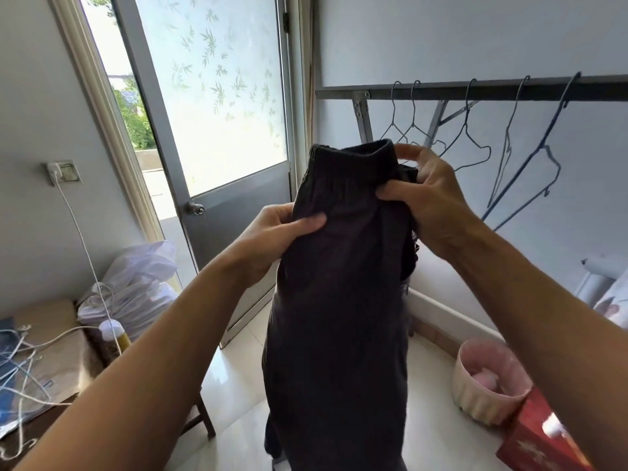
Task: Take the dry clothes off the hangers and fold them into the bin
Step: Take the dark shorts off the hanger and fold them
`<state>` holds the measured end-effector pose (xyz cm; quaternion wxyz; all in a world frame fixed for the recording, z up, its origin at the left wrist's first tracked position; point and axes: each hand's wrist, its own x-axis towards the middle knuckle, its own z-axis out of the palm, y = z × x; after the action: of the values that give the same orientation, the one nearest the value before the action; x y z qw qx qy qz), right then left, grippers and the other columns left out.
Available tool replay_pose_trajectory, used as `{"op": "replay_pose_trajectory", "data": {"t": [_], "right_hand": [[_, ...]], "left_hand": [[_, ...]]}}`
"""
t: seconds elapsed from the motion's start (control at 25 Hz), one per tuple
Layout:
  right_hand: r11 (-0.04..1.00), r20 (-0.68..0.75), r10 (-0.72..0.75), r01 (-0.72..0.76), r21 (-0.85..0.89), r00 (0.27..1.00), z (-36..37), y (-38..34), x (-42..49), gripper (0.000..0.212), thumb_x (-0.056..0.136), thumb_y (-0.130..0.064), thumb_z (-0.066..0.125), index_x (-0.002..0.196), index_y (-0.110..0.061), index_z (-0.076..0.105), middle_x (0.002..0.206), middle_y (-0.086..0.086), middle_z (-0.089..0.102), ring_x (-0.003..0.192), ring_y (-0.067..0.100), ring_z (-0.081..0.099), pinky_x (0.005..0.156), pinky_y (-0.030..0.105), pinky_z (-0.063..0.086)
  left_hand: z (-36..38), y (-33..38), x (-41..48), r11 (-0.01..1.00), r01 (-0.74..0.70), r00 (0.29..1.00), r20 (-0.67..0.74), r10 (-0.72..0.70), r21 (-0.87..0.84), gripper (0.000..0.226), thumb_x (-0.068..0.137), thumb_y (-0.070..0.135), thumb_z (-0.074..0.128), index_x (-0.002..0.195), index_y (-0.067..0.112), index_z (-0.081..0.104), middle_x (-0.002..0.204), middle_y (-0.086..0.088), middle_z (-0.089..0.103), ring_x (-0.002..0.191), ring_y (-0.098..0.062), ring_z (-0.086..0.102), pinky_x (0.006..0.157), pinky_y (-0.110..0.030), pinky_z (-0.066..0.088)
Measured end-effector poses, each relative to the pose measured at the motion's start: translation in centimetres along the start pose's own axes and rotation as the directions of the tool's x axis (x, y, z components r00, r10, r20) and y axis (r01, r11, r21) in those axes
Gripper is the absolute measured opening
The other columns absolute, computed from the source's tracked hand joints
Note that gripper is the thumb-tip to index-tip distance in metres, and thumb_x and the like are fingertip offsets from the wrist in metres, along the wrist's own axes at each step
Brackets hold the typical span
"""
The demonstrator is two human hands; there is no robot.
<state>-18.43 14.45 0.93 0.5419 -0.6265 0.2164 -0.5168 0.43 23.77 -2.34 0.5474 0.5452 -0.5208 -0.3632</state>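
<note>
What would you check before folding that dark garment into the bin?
1. Grip: left hand and right hand both pinch the dark garment near its waistband: ok.
2. Freed from the rail: cannot tell; its top hides what lies behind.
3. Folded: not ok; it hangs full length.
4. Bin open and upright: ok; something pink already lies inside.
5. Lower hem off the floor: cannot tell; out of frame.
</note>
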Motion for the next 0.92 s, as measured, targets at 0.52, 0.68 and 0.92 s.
{"op": "replay_pose_trajectory", "data": {"t": [0.52,0.68,0.92], "right_hand": [[0.920,0.199,0.343,-0.371,0.126,0.918,-1.9,3.2,-3.4,0.034,0.067,-0.012,0.072,0.100,-0.005,0.071,0.095,0.012,0.075,0.081,0.022,0.073,0.068,0.029,0.059],[0.934,0.095,0.287,-0.301,0.192,0.953,-1.0,2.4,-2.2,0.031,0.067,-0.018,0.073,0.096,-0.007,0.071,0.090,0.007,0.076,0.082,0.019,0.073,0.071,0.029,0.059],[0.928,-0.013,0.313,-0.303,0.218,0.950,-1.5,2.5,-0.8,0.006,0.085,-0.013,0.069,0.089,-0.010,0.072,0.081,0.005,0.075,0.076,0.018,0.071,0.073,0.031,0.060]], "left_hand": [[-0.3,1.3,0.9,0.961,0.067,0.997,-0.007,-0.072,-0.267,0.027,0.096,0.029,0.056,0.095,0.005,0.070,0.084,-0.007,0.075,0.072,-0.014,0.072,0.068,-0.026,0.061],[-1.7,-1.3,0.0,0.984,0.032,0.994,0.111,-0.012,-0.174,0.053,0.071,0.045,0.077,0.108,0.009,0.068,0.103,-0.008,0.074,0.094,-0.019,0.071,0.076,-0.025,0.057],[-1.8,-7.0,-1.6,0.984,0.174,0.972,0.155,-0.178,0.035,0.056,0.057,0.037,0.086,0.104,0.011,0.072,0.108,-0.008,0.074,0.106,-0.027,0.068,0.092,-0.039,0.055]]}}
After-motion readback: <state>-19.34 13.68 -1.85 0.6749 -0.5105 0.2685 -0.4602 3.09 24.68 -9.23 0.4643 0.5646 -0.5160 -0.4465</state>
